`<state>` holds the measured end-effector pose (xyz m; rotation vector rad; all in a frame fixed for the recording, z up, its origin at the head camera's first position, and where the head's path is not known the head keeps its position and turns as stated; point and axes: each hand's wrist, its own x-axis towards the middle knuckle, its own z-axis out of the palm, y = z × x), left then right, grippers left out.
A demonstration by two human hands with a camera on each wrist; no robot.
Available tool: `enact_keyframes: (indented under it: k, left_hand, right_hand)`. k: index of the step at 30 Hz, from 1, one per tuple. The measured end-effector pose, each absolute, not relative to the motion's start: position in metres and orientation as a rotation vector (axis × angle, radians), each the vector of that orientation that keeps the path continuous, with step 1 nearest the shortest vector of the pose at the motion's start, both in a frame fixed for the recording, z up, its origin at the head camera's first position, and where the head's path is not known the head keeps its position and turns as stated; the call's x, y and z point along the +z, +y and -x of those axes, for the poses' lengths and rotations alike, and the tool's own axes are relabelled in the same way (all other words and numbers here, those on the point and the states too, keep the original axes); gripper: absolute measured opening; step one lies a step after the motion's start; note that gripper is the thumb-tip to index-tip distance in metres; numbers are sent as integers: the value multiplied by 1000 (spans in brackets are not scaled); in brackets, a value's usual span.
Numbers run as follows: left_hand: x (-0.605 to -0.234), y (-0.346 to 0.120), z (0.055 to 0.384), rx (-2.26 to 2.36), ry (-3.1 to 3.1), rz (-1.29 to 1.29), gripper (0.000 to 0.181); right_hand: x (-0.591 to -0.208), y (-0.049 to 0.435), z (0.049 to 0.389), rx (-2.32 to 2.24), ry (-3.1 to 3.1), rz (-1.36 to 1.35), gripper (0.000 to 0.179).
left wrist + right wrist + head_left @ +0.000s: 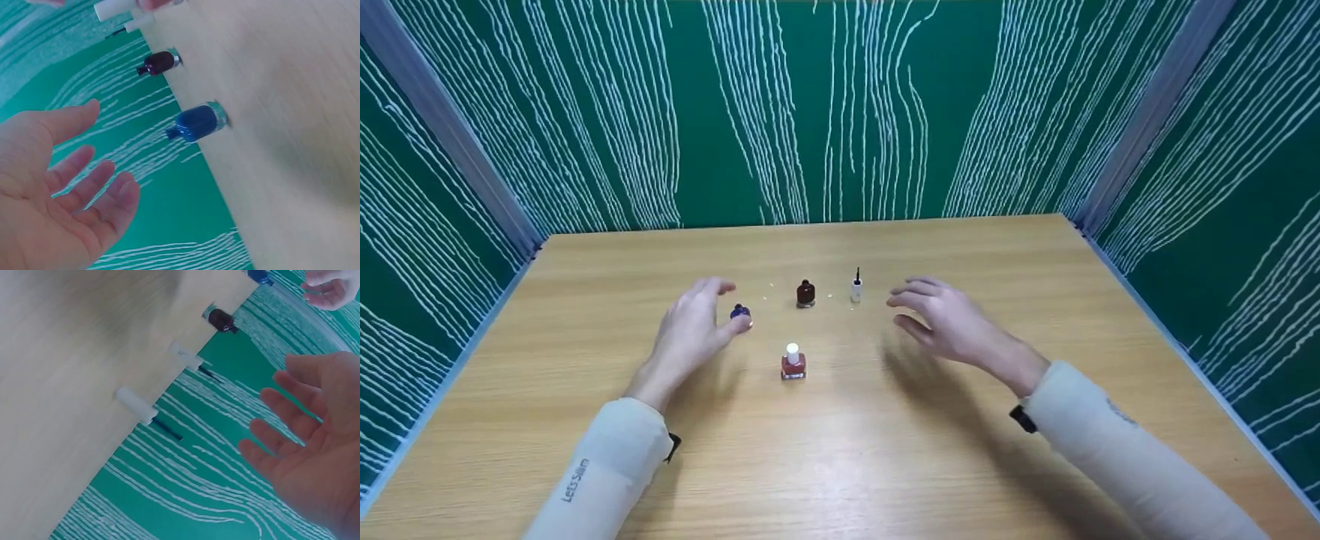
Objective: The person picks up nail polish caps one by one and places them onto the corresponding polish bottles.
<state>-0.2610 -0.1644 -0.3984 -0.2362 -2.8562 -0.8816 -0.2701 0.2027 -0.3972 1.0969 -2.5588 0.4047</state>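
Note:
My left hand is over the left part of the table, fingers spread and relaxed, holding nothing. Just beside its thumb stands an uncapped blue nail polish bottle, partly hidden by that thumb in the head view. An uncapped dark red nail polish bottle is farther right. Next to it a white cap with a dark brush stands brush up. My right hand hovers to the right, fingers loosely bent around nothing. The right wrist view shows a second white brush cap, standing brush up near that hand.
Closer to me stands a coral-red nail polish bottle with its white cap on. Small pale flecks lie around the dark red bottle. Green panels with white wavy lines enclose the wooden table at the back and both sides.

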Motion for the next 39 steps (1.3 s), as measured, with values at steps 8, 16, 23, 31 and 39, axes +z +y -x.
enact_keyframes:
  k: [8, 16, 23, 31, 39]
  left_hand:
    - [-414, -162, 278, -1052, -2944, 33, 74]
    - [-430, -160, 290, -1162, -2988, 20, 76]
    - [-438, -169, 298, -1298, -3009, -63, 74]
    - [-442, -174, 303, -1314, -3030, -84, 67]
    - [-440, -166, 306, -1299, -3027, -143, 69]
  right_hand:
    - [-409, 218, 267, 642, -2667, -996, 33]
    - [-425, 222, 270, 1017, -2798, -900, 39]
    - [-429, 218, 269, 1193, -2898, -776, 40]
    - [-435, 220, 275, 1240, -2934, -776, 38]
    - [-434, 223, 273, 1310, -2968, -740, 39]
